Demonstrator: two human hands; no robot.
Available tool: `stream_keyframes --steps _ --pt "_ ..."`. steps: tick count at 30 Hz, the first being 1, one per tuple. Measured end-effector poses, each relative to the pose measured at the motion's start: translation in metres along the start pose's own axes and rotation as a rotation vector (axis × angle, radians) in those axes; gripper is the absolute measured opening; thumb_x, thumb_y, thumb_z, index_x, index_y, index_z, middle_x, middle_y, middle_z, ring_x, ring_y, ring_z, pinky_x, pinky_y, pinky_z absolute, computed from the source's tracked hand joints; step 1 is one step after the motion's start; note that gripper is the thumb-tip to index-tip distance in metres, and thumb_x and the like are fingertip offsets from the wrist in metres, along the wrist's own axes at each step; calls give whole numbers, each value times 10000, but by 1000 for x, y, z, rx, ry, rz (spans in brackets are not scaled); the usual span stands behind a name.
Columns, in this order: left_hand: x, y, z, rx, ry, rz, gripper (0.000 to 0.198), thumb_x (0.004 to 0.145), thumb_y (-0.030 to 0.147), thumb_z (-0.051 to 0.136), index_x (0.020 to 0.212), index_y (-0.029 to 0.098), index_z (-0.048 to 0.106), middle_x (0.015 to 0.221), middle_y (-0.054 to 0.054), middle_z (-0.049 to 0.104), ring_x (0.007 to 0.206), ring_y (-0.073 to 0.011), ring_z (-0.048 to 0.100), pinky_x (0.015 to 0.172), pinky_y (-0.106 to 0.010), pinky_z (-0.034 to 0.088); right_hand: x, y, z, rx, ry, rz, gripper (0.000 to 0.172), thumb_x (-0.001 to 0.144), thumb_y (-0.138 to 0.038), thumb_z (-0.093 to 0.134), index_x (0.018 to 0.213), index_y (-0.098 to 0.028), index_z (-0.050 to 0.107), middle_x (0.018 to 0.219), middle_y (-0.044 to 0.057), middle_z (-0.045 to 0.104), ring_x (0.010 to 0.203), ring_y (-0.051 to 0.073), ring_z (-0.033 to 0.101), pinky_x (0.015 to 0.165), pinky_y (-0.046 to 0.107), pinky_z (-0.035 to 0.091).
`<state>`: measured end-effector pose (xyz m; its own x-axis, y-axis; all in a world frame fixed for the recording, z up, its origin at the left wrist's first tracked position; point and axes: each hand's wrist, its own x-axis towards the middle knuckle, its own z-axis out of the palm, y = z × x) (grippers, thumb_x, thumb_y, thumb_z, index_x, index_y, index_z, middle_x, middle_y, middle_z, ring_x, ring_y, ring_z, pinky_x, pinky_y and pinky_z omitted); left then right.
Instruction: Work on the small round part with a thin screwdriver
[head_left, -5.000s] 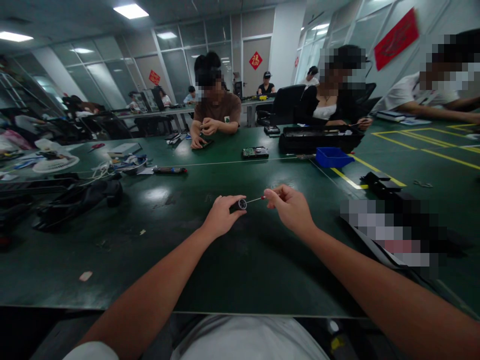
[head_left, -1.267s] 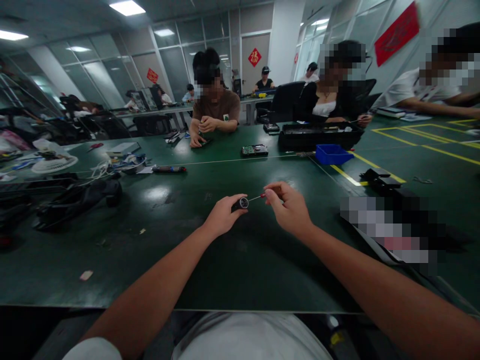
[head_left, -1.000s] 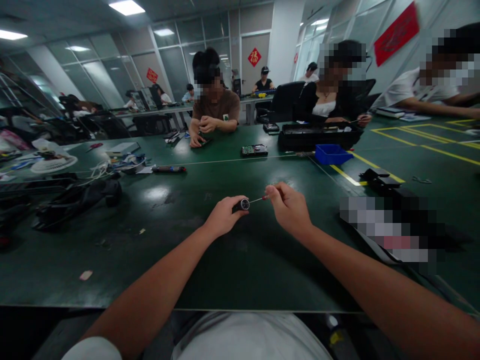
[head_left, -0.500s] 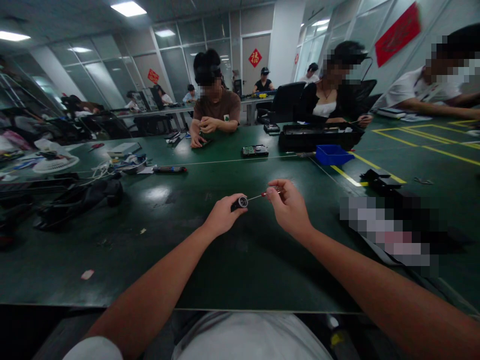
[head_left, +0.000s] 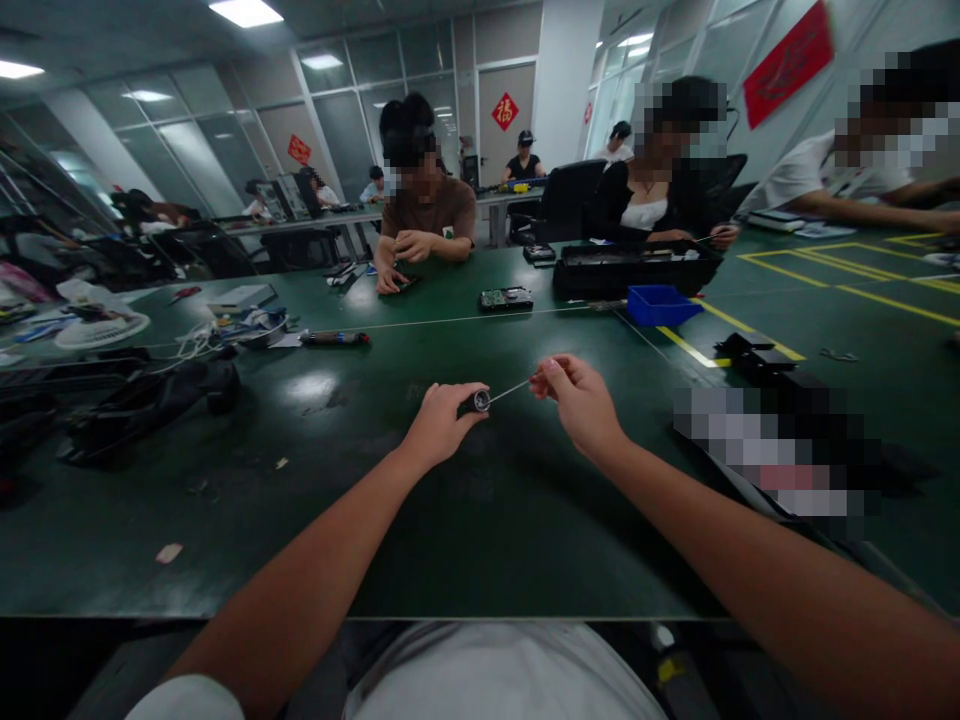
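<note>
Over the green surface (head_left: 480, 550), the left hand (head_left: 439, 424) has fingers closed round a black cylindrical part (head_left: 481, 401), and the right hand (head_left: 581, 398) pinches a red-handled screwdriver (head_left: 511, 391), shaft reaching the part's ringed end.

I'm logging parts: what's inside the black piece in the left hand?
The black piece has a pale ring at its end, with details inside too small to tell; the left hand covers much of the rest.

Dim overall; lit from ceiling panels (head_left: 246, 12). Marked by glare on green tabletop (head_left: 420, 540), left of centre; shaded beside right forearm (head_left: 720, 530). Stretched, soft toward edges; pixelated in patches.
</note>
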<state>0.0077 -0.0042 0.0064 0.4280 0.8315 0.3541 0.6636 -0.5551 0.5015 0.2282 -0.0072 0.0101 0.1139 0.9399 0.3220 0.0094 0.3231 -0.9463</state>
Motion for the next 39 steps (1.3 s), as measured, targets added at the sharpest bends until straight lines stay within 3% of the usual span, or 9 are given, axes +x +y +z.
stream_keyframes --steps 8,15,28,39 --pt "-2 1 1 -14 -15 -16 351 905 269 673 1252 263 625 1223 -51 693 1153 -262 606 1106 -521 349 -10 -15 3 -114 -18 -144 230 940 -460 562 925 -233 596 816 30 690 726 180 651 712 357 535" --pt "-2 2 1 -13 -14 -61 390 918 323 661 1298 261 598 1259 -65 678 1172 -269 595 1149 -574 289 -16 -16 2 -297 -109 -236 188 973 -417 528 1004 -247 601 897 44 727 863 222 718 777 381 538" --pt "-2 -2 0 30 29 -57 369 896 263 688 1259 263 616 1220 -54 678 1163 -257 589 1155 -561 273 -14 -14 1 -341 -77 -195 215 982 -407 493 936 -228 602 768 23 682 711 187 653 661 337 481" --pt "-2 0 -1 25 23 -48 374 896 261 689 1264 271 619 1217 -51 679 1152 -256 591 1139 -556 299 -15 -14 3 -249 -32 -197 188 976 -398 512 952 -230 591 824 30 698 745 186 671 704 347 515"
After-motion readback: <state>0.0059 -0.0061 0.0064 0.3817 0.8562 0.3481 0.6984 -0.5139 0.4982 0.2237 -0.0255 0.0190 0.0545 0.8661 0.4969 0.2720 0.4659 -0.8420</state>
